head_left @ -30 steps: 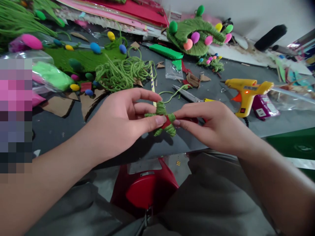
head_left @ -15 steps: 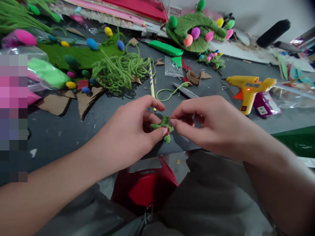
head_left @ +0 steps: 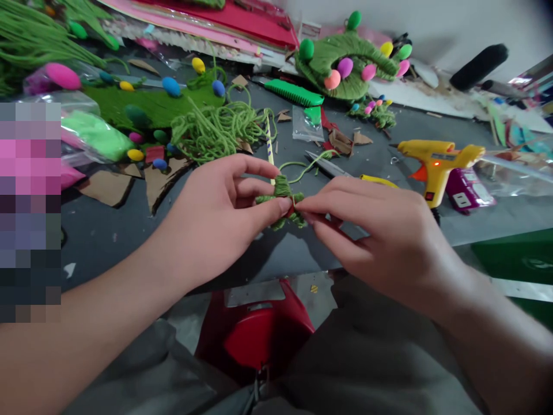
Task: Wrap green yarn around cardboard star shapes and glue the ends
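Note:
A small star-like piece wrapped in green yarn (head_left: 283, 185), with red showing near its middle, is held above the front of the table. My left hand (head_left: 216, 222) grips it between thumb and fingers from the left. On the right side, my right hand (head_left: 375, 230) pinches a strand of green yarn (head_left: 294, 200) close against the piece. Its fingertips touch or nearly touch the red part. Behind the hands, a loose length of yarn (head_left: 309, 169) lies over scissors (head_left: 328, 164), whose yellow handle is partly hidden by my right hand.
Tangled green yarn (head_left: 216, 129) lies back left beside cardboard scraps (head_left: 106, 183) and a green piece with coloured balls (head_left: 151, 102). A yellow glue gun (head_left: 440, 158) with a lit red light stands right. Further back are a green cutter (head_left: 294, 92) and a yarn-wrapped wreath (head_left: 339, 72).
The star-like piece has been turned and raised slightly, away from my body. My right fingertips have moved from its upper side to its red middle. The scissors' yellow handle now shows.

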